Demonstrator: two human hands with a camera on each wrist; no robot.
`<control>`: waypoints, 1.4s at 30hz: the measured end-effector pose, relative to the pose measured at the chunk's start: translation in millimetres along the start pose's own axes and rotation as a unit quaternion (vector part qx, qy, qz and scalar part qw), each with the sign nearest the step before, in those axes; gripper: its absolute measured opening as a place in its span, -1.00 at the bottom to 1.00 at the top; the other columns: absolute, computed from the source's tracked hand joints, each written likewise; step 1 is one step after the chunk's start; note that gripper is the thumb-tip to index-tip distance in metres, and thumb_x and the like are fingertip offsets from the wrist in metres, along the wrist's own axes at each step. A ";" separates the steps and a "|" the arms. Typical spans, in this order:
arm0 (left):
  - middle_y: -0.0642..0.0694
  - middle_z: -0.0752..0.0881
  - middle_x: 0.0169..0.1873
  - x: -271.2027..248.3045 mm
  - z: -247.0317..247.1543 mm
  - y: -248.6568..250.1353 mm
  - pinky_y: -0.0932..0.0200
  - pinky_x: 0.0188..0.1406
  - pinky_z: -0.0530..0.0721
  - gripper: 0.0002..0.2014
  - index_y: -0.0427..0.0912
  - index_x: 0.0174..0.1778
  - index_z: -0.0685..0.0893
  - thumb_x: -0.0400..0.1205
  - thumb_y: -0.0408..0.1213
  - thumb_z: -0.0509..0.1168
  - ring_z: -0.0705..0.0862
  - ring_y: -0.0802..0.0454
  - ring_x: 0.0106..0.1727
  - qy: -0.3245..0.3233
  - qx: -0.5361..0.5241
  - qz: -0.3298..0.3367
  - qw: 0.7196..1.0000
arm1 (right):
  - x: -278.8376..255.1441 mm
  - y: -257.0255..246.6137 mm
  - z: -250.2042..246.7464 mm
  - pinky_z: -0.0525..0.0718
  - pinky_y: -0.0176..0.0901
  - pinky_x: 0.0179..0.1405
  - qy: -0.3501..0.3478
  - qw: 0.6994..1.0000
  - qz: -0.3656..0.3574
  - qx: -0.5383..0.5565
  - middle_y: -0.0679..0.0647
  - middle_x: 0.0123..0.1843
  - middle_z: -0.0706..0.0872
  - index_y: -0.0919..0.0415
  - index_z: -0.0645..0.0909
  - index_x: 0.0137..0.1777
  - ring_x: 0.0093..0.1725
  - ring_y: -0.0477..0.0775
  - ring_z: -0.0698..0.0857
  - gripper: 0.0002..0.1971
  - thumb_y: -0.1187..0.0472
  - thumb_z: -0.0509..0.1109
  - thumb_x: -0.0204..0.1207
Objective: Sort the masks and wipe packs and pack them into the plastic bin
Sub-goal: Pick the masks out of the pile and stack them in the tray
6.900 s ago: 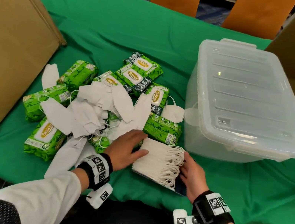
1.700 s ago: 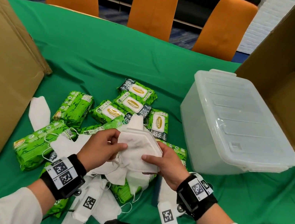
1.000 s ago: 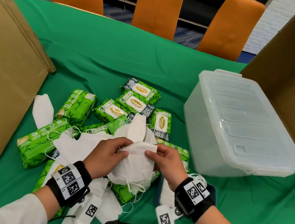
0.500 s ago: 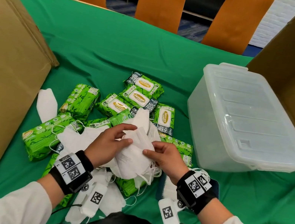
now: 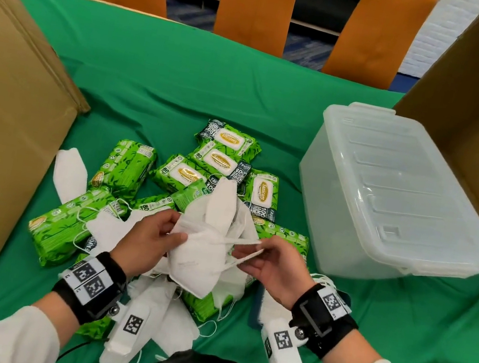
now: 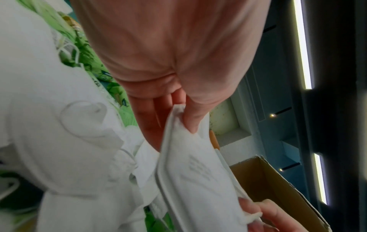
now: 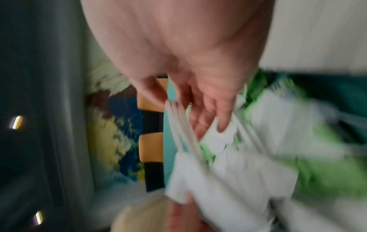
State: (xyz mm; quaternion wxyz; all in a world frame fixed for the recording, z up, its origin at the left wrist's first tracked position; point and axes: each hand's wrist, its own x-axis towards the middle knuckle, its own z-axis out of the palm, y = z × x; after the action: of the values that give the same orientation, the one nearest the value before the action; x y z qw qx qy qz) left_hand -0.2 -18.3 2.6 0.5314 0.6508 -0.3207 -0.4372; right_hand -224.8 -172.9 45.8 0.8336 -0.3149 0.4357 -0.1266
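Two hands work just above the near edge of the green tabletop, sharing one white mask lifted off the heap. The left hand pinches the mask's folded edge between thumb and fingertips, its grip clamped on the fabric, while the right hand has its fingers curled round the ear loops, pulling them taut to the right (the right wrist view is too blurred to show more than the strands). Beneath them lies the loose pile of masks, and just behind it the green wipe packs sit jumbled together, some under mask edges. Farther right stands the plastic bin, its lid on, well apart from the heap. To do this step well, I would judge it best to keep the left pinch firm and draw the loops out slowly, since snagged elastics could drag neighbouring masks along; flattening each mask before stacking should keep the stack neat. Cardboard boxes flank both sides, and orange chairs stand beyond.
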 end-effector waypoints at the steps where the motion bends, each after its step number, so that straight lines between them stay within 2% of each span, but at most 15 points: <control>1: -0.16 0.87 0.02 -2.9 3.5 -2.9 -0.25 0.03 0.78 -0.84 -0.13 0.11 0.69 0.66 -0.42 0.42 0.81 -0.27 0.09 0.000 -0.001 -0.007 1.000 | -0.8 1.9 2.1 0.78 0.23 0.10 0.001 0.998 0.000 0.070 0.31 -0.27 0.72 0.24 0.49 -0.32 -0.26 0.28 0.76 -0.86 0.34 0.23 0.47; 2: -0.18 0.87 0.03 -5.6 8.5 -5.7 -0.31 0.05 0.78 -0.83 -0.06 0.08 0.69 0.62 -0.36 0.43 0.81 -0.29 0.09 0.000 -0.004 -0.011 1.000 | -0.5 3.5 2.8 0.81 0.14 -0.11 0.005 0.994 0.006 0.108 0.18 -0.41 0.55 0.21 0.45 -0.33 -0.44 0.17 0.62 -0.86 0.29 0.22 0.47; 4: -0.19 0.87 0.04 -9.9 18.1 -4.8 -0.38 0.09 0.75 -0.75 0.11 0.09 0.68 0.55 -0.29 0.41 0.80 -0.34 0.12 -0.002 -0.006 -0.009 1.000 | 0.4 4.0 5.1 0.55 -0.14 -0.50 0.011 0.994 0.030 0.109 -0.01 -0.51 0.23 0.14 0.41 -0.31 -0.60 -0.01 0.24 -0.80 0.19 0.26 0.55; 6: -0.17 0.87 0.06 -11.3 24.7 -0.3 -0.36 0.12 0.75 -0.56 0.24 0.28 0.65 0.60 -0.39 0.38 0.80 -0.30 0.13 -0.012 0.018 0.002 1.000 | 2.5 3.7 2.0 0.30 -0.22 -0.59 0.019 1.000 0.025 0.002 -0.04 -0.51 0.16 0.13 0.47 -0.27 -0.60 -0.05 0.12 -0.77 0.18 0.40 0.60; 9: -0.14 0.87 0.05 -10.8 29.9 10.2 -0.32 0.11 0.79 -0.43 0.25 0.35 0.66 0.65 -0.57 0.32 0.82 -0.20 0.09 -0.021 0.050 0.016 0.998 | 2.4 0.4 -7.1 0.31 -0.25 -0.58 0.021 0.964 -0.046 -0.262 0.01 -0.45 0.39 0.31 0.71 -0.08 -0.55 -0.07 0.27 -0.87 0.30 0.60 0.50; 11: -0.11 0.87 0.03 -10.1 35.5 19.9 -0.27 0.05 0.79 -0.49 0.22 0.28 0.69 0.62 -0.54 0.36 0.82 -0.16 0.05 -0.023 0.060 0.022 0.998 | -0.2 -5.2 -12.5 0.31 -0.26 -0.58 0.020 0.936 -0.077 -0.344 0.04 -0.46 0.50 0.37 0.75 -0.10 -0.54 -0.06 0.35 -0.88 0.36 0.63 0.46; 16: 0.07 0.85 0.03 -7.3 54.1 39.4 -0.05 0.07 0.79 -0.68 0.16 0.20 0.78 0.52 -0.17 0.42 0.81 0.04 0.07 -0.039 0.125 0.051 0.990 | -12.2 -24.6 -28.2 0.36 -0.29 -0.61 0.020 0.917 -0.117 -0.381 0.03 -0.45 0.65 0.16 0.71 -0.32 -0.57 -0.13 0.46 -0.78 0.42 0.61 0.46; 22: 0.13 0.85 -0.16 -1.2 82.5 44.3 -0.01 -0.13 0.79 -0.90 0.10 0.00 0.82 0.58 -0.11 0.48 0.79 0.17 -0.22 -0.093 0.268 0.079 0.956 | -36.4 -57.6 -63.5 0.52 -0.20 -0.50 0.012 0.896 -0.090 -0.434 -0.01 -0.61 0.49 0.19 0.58 -0.46 -0.61 0.02 0.47 -0.64 0.27 0.58 0.54; 26: -0.15 0.84 -0.11 -3.2 101.0 30.8 -0.08 -0.33 0.84 -0.88 -0.13 0.08 0.83 0.67 -0.35 0.45 0.81 -0.13 -0.24 -0.135 0.152 -0.023 0.979 | -42.5 -79.7 -92.0 0.42 -0.09 -0.35 -0.003 0.944 0.033 -0.330 0.05 -0.47 0.46 0.18 0.52 -0.26 -0.52 0.04 0.54 -0.73 0.18 0.38 0.70; 29: -0.34 0.83 0.03 -12.3 118.9 19.7 0.00 -0.38 0.84 -0.81 -0.30 0.20 0.78 0.69 -0.41 0.40 0.79 -0.15 -0.18 -0.130 0.017 -0.120 0.984 | -42.6 -84.9 -105.4 0.24 -0.14 -0.38 -0.028 0.960 0.025 -0.277 0.04 -0.36 0.45 0.26 0.67 0.10 -0.45 -0.03 0.43 -0.92 0.32 0.41 0.66; 32: -0.36 0.82 0.12 -22.9 138.7 9.1 0.10 -0.45 0.81 -0.74 -0.35 0.31 0.72 0.71 -0.41 0.36 0.78 -0.09 -0.21 -0.097 -0.126 -0.229 0.960 | -39.7 -75.6 -111.9 0.40 -0.17 -0.36 -0.039 0.970 -0.017 -0.240 0.05 -0.20 0.65 0.18 0.65 0.33 -0.31 -0.01 0.55 -0.68 0.34 0.49 0.59; 34: -0.33 0.79 0.05 -26.0 143.8 3.1 0.11 -0.51 0.79 -0.73 -0.38 0.32 0.67 0.71 -0.43 0.34 0.78 -0.06 -0.32 -0.029 -0.217 -0.286 0.933 | -34.2 -60.6 -117.3 0.61 -0.13 -0.16 -0.033 0.956 -0.056 -0.285 0.01 0.02 0.74 0.02 0.59 0.42 -0.05 0.01 0.70 -0.46 0.10 0.62 0.45; 37: -0.27 0.76 -0.05 -25.8 141.6 -1.6 0.14 -0.53 0.77 -0.88 -0.25 0.16 0.65 0.74 -0.41 0.29 0.78 -0.06 -0.40 0.064 -0.298 -0.327 0.895 | -27.1 -37.1 -135.2 0.62 0.04 0.41 -0.020 0.857 -0.105 -0.504 0.07 0.46 0.60 -0.11 0.37 0.62 0.44 0.05 0.61 -0.04 -0.33 0.65 0.23; 40: -0.22 0.70 -0.12 -23.0 137.7 -5.4 0.19 -0.55 0.72 -0.91 -0.20 0.17 0.57 0.78 -0.34 0.22 0.69 -0.07 -0.34 0.120 -0.328 -0.344 0.872 | -25.2 -17.6 -152.5 0.31 0.27 0.68 -0.042 0.647 -0.130 -0.751 0.09 0.75 0.29 -0.06 0.11 0.77 0.70 0.17 0.28 0.25 -0.52 0.58 0.15; 42: -0.19 0.69 -0.13 -23.0 139.2 -6.8 0.22 -0.52 0.68 -0.87 -0.18 0.22 0.56 0.78 -0.31 0.22 0.64 -0.05 -0.31 0.141 -0.327 -0.337 0.872 | -23.6 -4.2 -157.9 0.24 0.38 0.66 -0.050 0.547 -0.141 -0.824 0.09 0.78 0.20 -0.01 -0.05 0.80 0.73 0.20 0.20 0.38 -0.58 0.54 0.09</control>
State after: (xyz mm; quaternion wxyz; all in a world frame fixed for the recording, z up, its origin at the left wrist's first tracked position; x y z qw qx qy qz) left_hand -136.7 -53.8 -6.1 0.5734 0.5633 0.1577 -0.5736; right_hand -365.7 -230.2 -2.9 0.2005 -0.9267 0.2563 0.1878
